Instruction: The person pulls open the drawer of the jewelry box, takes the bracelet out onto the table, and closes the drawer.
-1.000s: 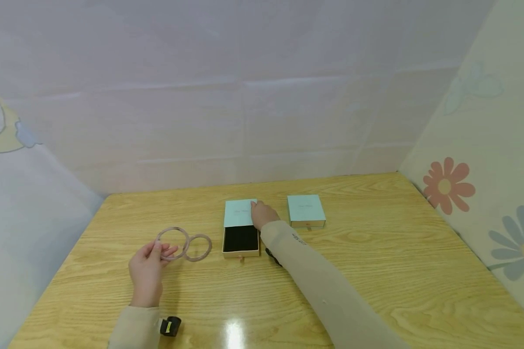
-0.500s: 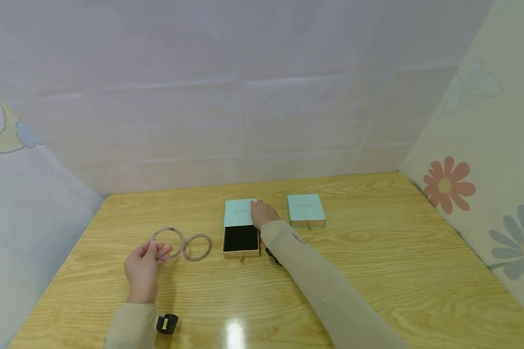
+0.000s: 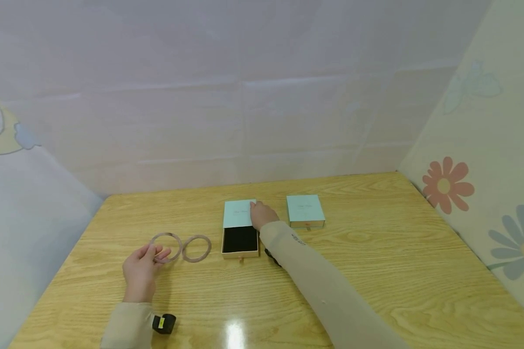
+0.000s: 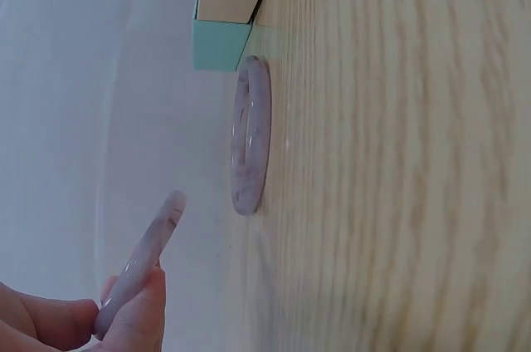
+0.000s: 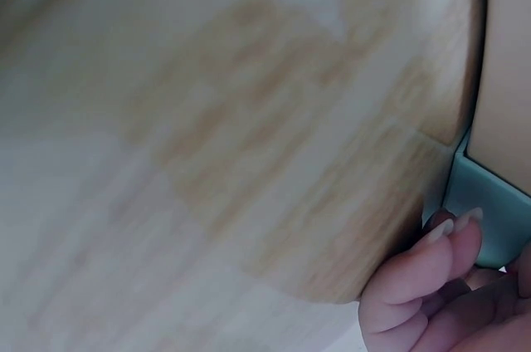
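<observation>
My left hand point(image 3: 139, 272) pinches a translucent pale purple bangle point(image 3: 166, 234) between thumb and fingers, tilted and raised off the wood. In the left wrist view that bangle point(image 4: 148, 254) is seen nearly edge-on. A second, similar bangle point(image 3: 195, 260) lies flat on the table just to its right. Beyond it is a mint-green gift box point(image 3: 236, 213), its black-lined drawer point(image 3: 240, 239) pulled out toward me with no bangle in it. My right hand point(image 3: 263, 215) grips the box sleeve at its right side; the right wrist view shows curled fingers point(image 5: 406, 277) against the green edge.
Another mint-green box point(image 3: 305, 208) stands closed to the right of my right hand. The wooden table point(image 3: 397, 252) meets a pale cloth backdrop point(image 3: 244, 121) at the back and patterned side sheets. My right forearm point(image 3: 327, 286) crosses the table's front right.
My left hand has moved slightly left with its bangle, so the two rings no longer overlap in the head view. The right hand and the box have stayed in place.
</observation>
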Tool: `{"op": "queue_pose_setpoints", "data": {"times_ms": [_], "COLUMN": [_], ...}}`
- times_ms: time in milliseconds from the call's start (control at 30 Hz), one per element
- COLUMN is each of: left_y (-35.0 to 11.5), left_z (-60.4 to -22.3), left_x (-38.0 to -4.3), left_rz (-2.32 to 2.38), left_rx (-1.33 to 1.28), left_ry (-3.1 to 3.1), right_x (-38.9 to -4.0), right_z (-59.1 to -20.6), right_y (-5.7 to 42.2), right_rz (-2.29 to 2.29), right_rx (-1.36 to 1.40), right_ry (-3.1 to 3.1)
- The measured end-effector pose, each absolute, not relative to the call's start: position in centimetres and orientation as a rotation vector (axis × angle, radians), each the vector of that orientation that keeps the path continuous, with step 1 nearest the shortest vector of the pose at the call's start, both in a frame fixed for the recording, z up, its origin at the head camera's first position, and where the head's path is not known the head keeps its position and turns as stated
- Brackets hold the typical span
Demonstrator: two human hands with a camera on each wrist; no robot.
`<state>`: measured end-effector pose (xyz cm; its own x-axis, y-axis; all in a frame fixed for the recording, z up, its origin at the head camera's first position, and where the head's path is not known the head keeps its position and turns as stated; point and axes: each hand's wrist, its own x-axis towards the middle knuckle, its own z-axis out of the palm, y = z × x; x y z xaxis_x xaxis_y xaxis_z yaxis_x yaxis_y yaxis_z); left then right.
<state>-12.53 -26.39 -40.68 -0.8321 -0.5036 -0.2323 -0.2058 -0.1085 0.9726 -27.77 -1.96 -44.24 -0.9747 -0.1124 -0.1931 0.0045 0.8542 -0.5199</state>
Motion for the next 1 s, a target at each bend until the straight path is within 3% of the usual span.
{"op": "queue_pose_setpoints", "data": {"times_ms": [1000], "left_y": [-29.1], "left_z": [-41.3], "left_x": [-13.1], "left_rz": [-2.267], "left_rx": [0.852], "left_ry": [-2.054], "right_x": [-27.7], "right_z": [-44.4], "right_y": [-1.9], "right_rz": [-0.824], "right_rx": [-0.067], "right_ry": [2.795]}}
